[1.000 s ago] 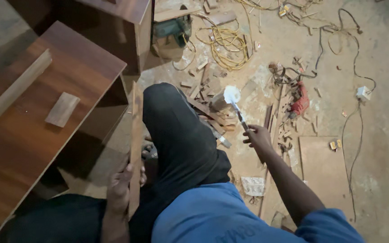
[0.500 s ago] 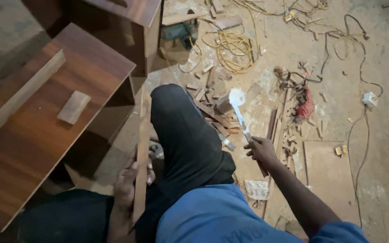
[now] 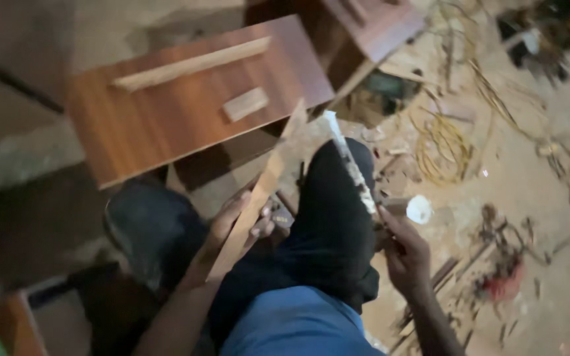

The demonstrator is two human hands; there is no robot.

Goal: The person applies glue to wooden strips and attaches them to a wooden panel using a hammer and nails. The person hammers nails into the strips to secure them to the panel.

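Blur smears the whole view, so the pale flat tool (image 3: 349, 161) in the right hand (image 3: 403, 254) cannot be identified. It slants toward eleven o'clock above the knee. Left hand (image 3: 235, 227) clasps one thin wooden strip (image 3: 262, 191), pointing toward one o'clock. Two loose wood pieces lie on the brown cabinet top (image 3: 160, 125).

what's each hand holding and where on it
The left hand grips a long wooden strip around its lower part. The right hand holds a pale-smeared stick-like tool by its lower end.
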